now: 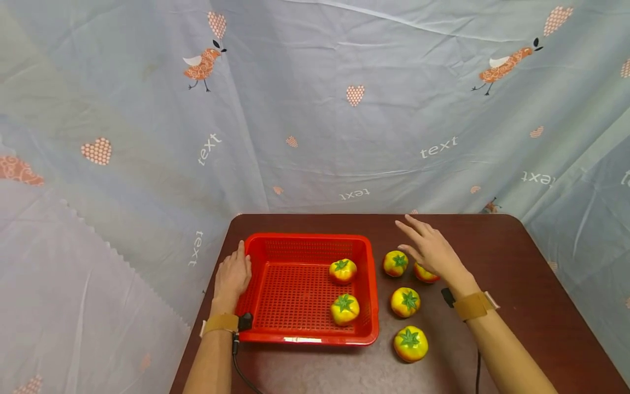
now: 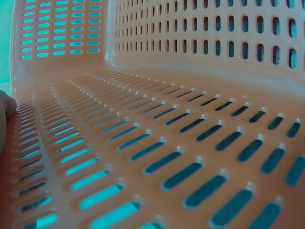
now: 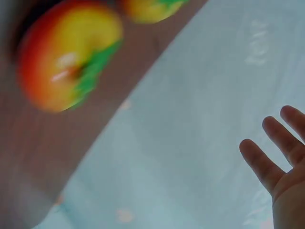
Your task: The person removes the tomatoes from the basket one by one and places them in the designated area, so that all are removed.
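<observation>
A red plastic basket (image 1: 305, 290) with slotted sides and floor stands on the table. Two yellow-red toy tomatoes with green leafy tops, one behind (image 1: 343, 271) and one in front (image 1: 345, 310), sit in its right part. My left hand (image 1: 233, 276) holds the basket's left rim; in the left wrist view just a fingertip (image 2: 6, 112) shows by the wall. Over the table's right side hovers my right hand (image 1: 430, 250), fingers spread, holding nothing. Beneath it one toy tomato (image 1: 426, 273) is partly hidden, with another (image 1: 395, 264) just left of it.
Nearer the front, two more toy tomatoes, one in the middle (image 1: 406, 302) and one closest (image 1: 410, 344), stand right of the basket. A patterned curtain (image 1: 315, 137) hangs behind the dark red-brown table (image 1: 521, 306). Cables trail from both wrist cameras.
</observation>
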Motion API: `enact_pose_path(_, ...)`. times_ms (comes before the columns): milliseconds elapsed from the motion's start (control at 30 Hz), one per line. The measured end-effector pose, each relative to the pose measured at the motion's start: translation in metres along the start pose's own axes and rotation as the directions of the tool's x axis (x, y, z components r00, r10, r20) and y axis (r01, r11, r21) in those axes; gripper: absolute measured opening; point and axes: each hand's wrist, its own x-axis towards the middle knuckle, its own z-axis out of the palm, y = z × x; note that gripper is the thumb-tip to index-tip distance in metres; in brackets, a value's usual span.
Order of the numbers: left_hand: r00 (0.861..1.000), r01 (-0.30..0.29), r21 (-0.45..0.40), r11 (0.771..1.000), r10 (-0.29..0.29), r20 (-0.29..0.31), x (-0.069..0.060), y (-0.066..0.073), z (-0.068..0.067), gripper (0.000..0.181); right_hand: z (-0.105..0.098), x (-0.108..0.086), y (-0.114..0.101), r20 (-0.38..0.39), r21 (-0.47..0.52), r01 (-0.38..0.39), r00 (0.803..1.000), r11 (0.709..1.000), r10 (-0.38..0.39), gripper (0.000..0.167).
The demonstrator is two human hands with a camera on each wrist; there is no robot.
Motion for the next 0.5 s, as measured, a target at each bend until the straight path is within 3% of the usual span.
enact_pose_path(200,1.0,0.002,0.001,1.0,-0.002,-0.014,0.0,0.0,0.002,0.055,0.009,0.026,-0.037,0.019,-0.013,0.152,0.988,0.988,-0.152,0.069)
enact_pose_path(367,1.0,-0.004,0.01,1.0,0.004,-0.018,0.0,0.0,0.001,0.055,0.028,0.036,-0.069,0.132,-0.037,0.24,0.963,0.97,-0.233,0.065)
enact_pose_path(500,1.0,0.001,0.003,1.0,-0.001,-0.019,0.0,0.0,0.001,0.055,0.045,0.039,-0.089,0.253,-0.009,0.256,0.936,0.967,-0.245,0.063)
